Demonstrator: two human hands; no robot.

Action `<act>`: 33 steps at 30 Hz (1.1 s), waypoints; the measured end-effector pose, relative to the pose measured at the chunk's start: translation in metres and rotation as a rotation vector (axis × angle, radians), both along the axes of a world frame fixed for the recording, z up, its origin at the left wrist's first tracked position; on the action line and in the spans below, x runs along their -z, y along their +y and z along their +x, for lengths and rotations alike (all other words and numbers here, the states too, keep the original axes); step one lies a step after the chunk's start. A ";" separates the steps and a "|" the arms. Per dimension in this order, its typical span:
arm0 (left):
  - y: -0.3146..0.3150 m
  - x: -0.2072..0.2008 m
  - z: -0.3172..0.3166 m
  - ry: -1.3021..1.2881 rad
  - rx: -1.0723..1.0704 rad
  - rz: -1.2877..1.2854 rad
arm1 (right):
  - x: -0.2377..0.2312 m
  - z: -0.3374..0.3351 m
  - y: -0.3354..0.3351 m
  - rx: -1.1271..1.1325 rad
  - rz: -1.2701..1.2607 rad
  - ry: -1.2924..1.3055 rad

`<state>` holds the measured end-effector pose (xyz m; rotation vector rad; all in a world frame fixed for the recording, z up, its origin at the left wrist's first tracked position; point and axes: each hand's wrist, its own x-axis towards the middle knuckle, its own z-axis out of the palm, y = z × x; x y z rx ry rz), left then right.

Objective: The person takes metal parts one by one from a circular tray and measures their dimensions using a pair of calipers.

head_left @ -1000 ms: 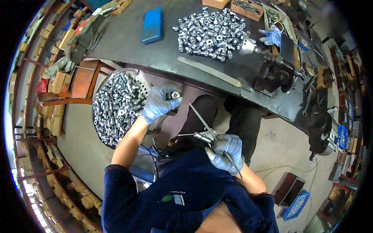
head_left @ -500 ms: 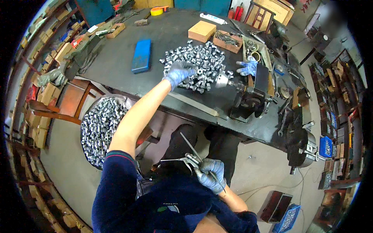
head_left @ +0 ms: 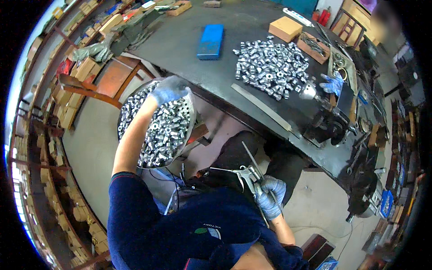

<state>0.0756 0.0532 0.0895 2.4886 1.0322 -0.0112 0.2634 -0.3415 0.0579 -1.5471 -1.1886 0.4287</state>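
blue-gloved right hand (head_left: 270, 198) grips an air blow gun (head_left: 245, 173) tight.

A metal workshop: a dark surface (head_left: 189, 49) carries a heap of steel parts (head_left: 270, 67), a vise (head_left: 330, 123), with box shelves (head_left: 67, 103) along the wall.

Counted: 2 gloved hands of the wearer, left hand (head_left: 168, 90) at 11 o'clock, right hand (head_left: 269, 195) at 5 o'clock. 1 air blow gun (head_left: 246, 173). 1 perforated metal bowl (head_left: 191, 112). 1 blue case (head_left: 210, 41) at 12 o'clock. 2 heaps of small metal fittings (head_left: 272, 67), too many to count.
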 end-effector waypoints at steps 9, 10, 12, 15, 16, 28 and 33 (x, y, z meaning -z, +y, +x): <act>-0.007 0.071 -0.055 0.364 -0.088 0.266 | -0.005 -0.007 0.010 -0.048 0.010 0.016; -0.004 0.075 -0.056 0.363 -0.078 0.264 | -0.003 -0.007 0.008 -0.046 -0.006 0.002; 0.008 0.087 -0.058 0.360 -0.060 0.260 | -0.001 -0.006 0.004 -0.044 -0.040 -0.027; 0.009 0.088 -0.055 0.388 -0.061 0.326 | -0.003 -0.009 0.006 -0.011 0.008 -0.037; 0.005 0.085 -0.052 0.369 -0.077 0.353 | -0.004 -0.010 0.006 -0.011 0.004 -0.026; -0.104 0.001 -0.023 -0.798 -0.284 -0.680 | -0.006 -0.009 0.008 -0.056 0.035 0.035; -0.180 0.028 0.009 -1.033 -0.260 -1.447 | -0.009 -0.010 0.015 -0.081 0.038 0.058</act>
